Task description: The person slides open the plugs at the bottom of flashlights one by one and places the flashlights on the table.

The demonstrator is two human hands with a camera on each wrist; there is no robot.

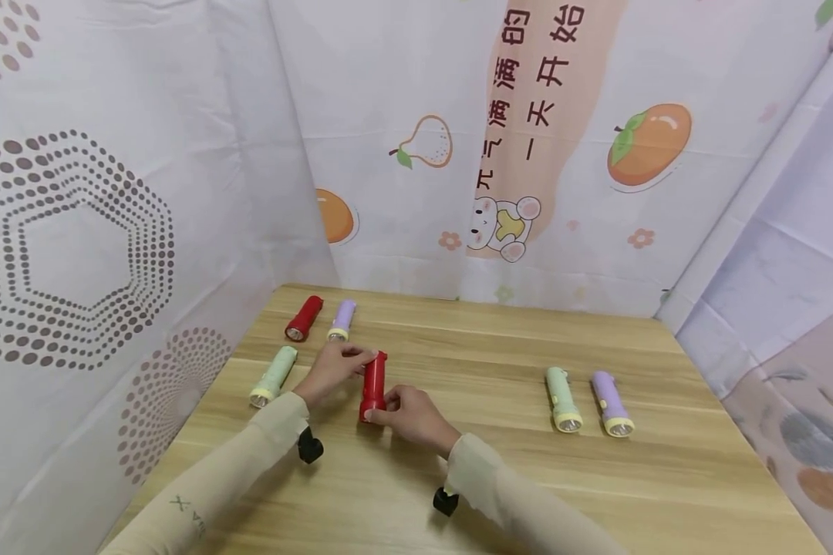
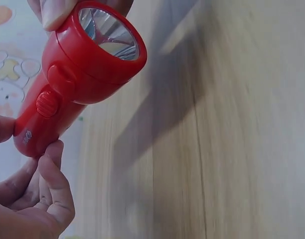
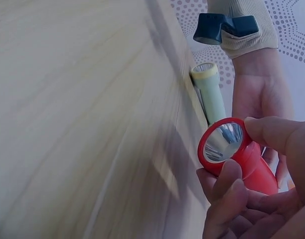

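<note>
Both hands hold one red flashlight [image 1: 372,385] above the wooden table. My left hand [image 1: 335,370] pinches its tail end between thumb and fingers. At the wide lens end, my right hand [image 1: 416,416] grips the head with thumb and fingers. In the left wrist view the flashlight [image 2: 87,59] shows its ribbed switch and clear lens. A second red flashlight [image 1: 304,318] lies at the back left beside a purple flashlight [image 1: 342,320]. Left of my left hand lies a light green flashlight [image 1: 274,376] with a yellow rim.
On the right of the table [image 1: 472,339] lie another green flashlight [image 1: 562,398] and another purple flashlight [image 1: 611,402], side by side. Printed curtains [image 1: 389,92] hang along the table's back, left and right sides. A dark wrist mount [image 1: 310,445] sits on the left sleeve.
</note>
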